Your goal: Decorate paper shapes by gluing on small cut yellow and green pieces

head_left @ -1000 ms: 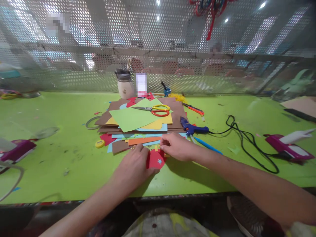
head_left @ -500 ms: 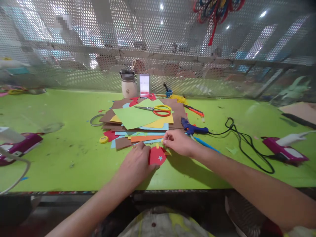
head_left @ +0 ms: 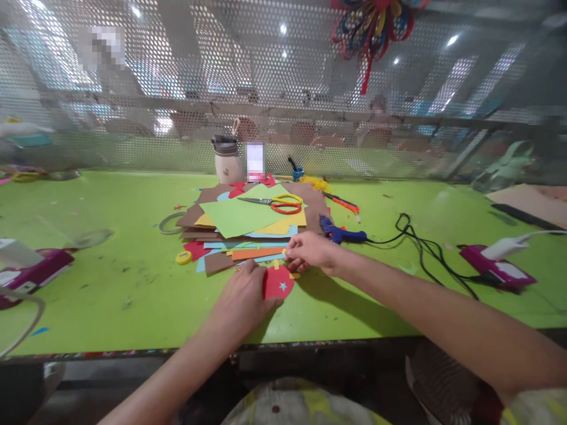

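Observation:
My left hand (head_left: 246, 289) is closed on the left edge of a red paper circle (head_left: 273, 284), thumb below and fingers above. A small pale-blue star (head_left: 283, 287) lies on the circle, and short yellow paper strips (head_left: 277, 264) stick out from its upper and right edges. Just above the circle, my right hand (head_left: 309, 251) pinches a small yellow paper piece (head_left: 284, 252) between thumb and fingertips. Behind both hands lies an orange paper strip (head_left: 254, 254) among other coloured scraps.
Scissors (head_left: 279, 203) rest on stacked green, yellow and brown paper (head_left: 316, 198). A blue glue gun (head_left: 343, 231) with a black cord lies right of the stack. A tape roll (head_left: 172, 222), a yellow round tape measure (head_left: 183, 257), a bottle (head_left: 227, 162) and purple power strips (head_left: 498, 268) are around.
The view has tilted and shifted slightly, so the table appears lower and further left. My right hand stays pinched near the circle's upper right edge; my left hand keeps its hold.

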`<state>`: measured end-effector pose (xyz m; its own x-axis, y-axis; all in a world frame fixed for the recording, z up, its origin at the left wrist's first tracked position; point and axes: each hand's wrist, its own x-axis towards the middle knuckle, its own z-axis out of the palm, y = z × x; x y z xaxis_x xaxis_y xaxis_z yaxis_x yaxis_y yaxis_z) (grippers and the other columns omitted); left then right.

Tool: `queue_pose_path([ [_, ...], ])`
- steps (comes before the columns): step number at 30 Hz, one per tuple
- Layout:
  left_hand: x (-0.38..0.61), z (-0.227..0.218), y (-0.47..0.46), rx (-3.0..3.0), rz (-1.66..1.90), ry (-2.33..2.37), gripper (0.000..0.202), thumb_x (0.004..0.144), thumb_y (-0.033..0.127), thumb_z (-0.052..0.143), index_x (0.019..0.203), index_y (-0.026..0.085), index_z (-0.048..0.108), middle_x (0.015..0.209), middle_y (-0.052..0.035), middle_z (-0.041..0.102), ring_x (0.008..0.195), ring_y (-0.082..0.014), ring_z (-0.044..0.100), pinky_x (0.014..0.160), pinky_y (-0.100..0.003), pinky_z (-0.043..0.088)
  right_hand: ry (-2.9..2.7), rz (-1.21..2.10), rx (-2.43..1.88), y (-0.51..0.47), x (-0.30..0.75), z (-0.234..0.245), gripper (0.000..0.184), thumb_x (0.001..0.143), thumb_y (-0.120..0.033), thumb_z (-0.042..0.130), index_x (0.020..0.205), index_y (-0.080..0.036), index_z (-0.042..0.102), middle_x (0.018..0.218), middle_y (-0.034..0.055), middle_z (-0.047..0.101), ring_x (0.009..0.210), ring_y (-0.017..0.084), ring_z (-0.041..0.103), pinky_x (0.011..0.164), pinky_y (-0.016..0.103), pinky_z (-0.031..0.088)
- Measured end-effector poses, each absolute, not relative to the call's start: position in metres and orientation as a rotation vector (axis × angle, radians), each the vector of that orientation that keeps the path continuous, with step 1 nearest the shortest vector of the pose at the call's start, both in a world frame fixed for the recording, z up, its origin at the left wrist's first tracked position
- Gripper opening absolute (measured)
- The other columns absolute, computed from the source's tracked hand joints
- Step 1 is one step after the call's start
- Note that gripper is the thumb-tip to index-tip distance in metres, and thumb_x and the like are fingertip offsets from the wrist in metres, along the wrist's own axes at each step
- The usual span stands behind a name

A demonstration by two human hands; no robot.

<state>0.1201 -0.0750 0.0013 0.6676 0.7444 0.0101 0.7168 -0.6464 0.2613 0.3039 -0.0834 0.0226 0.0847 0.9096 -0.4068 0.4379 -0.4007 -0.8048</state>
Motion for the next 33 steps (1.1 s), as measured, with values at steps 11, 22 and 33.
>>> queue_pose_path([
  [11,0.116,-0.016,-0.076,2.511,0.413,1.163,0.037,0.080,0.030,0.068,0.111,0.011,0.063,0.108,-0.0138,0.059,0.102,-0.0293,0.060,0.092,-0.041,0.047,-1.475,1.196,-1.638,-0.089,0.310,0.012,0.010,0.087,-0.016,0.069,0.078,-0.013,0.066,0.073,-0.0024,0.066,0.067,0.012,0.063,0.066,0.028,0.052],
  [22,0.110,0.006,-0.059,1.956,0.558,1.098,0.049,0.072,0.046,0.069,0.106,0.010,0.070,0.101,-0.0137,0.066,0.082,-0.0279,0.063,0.075,-0.039,0.049,-1.436,1.148,-1.507,-0.086,0.316,0.009,0.008,0.069,-0.021,0.071,0.067,-0.014,0.072,0.063,0.0007,0.070,0.062,0.014,0.061,0.064,0.027,0.047],
  [33,0.136,0.023,-0.015,1.499,0.516,0.822,0.031,0.063,0.043,0.078,0.068,0.013,0.073,0.064,-0.0048,0.068,0.058,-0.0146,0.055,0.058,-0.026,0.043,-1.522,1.017,-1.361,-0.063,0.335,0.067,0.002,0.069,-0.015,0.073,0.068,-0.015,0.071,0.066,-0.0004,0.068,0.064,0.013,0.058,0.066,0.028,0.047],
])
